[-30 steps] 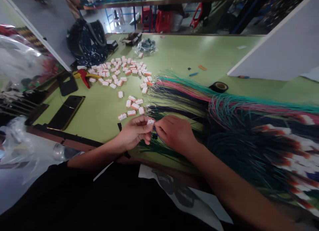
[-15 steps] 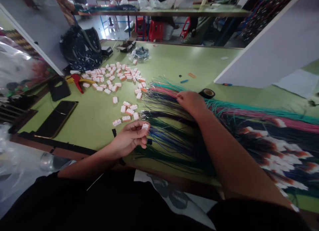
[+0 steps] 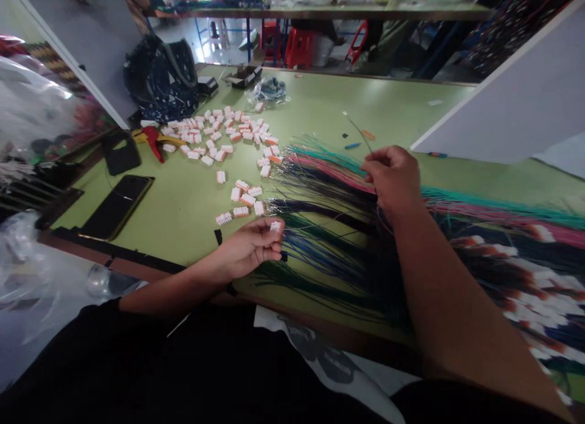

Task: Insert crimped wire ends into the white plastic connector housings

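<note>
A small white-and-orange connector housing (image 3: 276, 227) is pinched between the thumb and forefinger of my left hand (image 3: 250, 248). A thin wire appears to run rightward from it. Raised over the wire bundles, my right hand (image 3: 393, 175) pinches one thin dark wire (image 3: 359, 130), whose tipped end points up and to the left. Below lie combed-out bundles of teal wires (image 3: 320, 156), pink wires (image 3: 324, 173), black wires (image 3: 315, 209), blue wires (image 3: 311, 253) and dark green wires (image 3: 311, 285). Their metal-tipped ends face left.
Many loose connector housings (image 3: 214, 131) are scattered at left. Near them are red-and-yellow pliers (image 3: 153, 142), a phone (image 3: 116, 208) and a dark patterned bag (image 3: 159, 80). Wires with housings fitted (image 3: 539, 296) pile up at right. A white partition (image 3: 498, 101) stands behind.
My right hand has lifted from the wire bundles and moved right, now with a single wire between its fingers. My left hand keeps its hold on the connector housing. The view has shifted slightly.
</note>
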A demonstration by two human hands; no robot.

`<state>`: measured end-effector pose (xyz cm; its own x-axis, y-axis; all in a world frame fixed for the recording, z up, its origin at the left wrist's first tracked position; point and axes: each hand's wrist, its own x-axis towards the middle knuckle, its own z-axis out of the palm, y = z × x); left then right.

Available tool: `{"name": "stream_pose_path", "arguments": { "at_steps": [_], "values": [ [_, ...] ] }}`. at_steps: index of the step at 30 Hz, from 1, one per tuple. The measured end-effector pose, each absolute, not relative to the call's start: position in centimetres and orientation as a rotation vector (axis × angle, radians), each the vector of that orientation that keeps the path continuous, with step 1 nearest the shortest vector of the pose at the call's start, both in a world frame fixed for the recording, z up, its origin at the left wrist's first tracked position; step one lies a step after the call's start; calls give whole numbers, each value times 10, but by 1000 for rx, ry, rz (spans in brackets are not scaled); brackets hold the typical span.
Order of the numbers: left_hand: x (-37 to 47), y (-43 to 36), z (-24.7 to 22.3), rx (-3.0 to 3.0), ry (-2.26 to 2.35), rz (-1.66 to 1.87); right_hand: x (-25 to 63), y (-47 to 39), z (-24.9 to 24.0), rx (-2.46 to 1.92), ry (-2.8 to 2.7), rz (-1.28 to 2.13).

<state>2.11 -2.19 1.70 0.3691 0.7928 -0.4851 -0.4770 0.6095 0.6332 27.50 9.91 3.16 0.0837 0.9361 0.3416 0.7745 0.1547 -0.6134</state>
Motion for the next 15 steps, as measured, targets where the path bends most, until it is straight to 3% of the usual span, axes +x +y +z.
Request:
{"name": "stream_pose_path", "arguments": {
  "at_steps": [6, 15],
  "values": [
    [22, -20, 14, 429, 806, 836, 239, 31, 53, -1286, -2176, 750],
    [18, -20, 6, 547, 658, 815, 214, 0, 44, -1018, -2146, 871]
  ]
}}
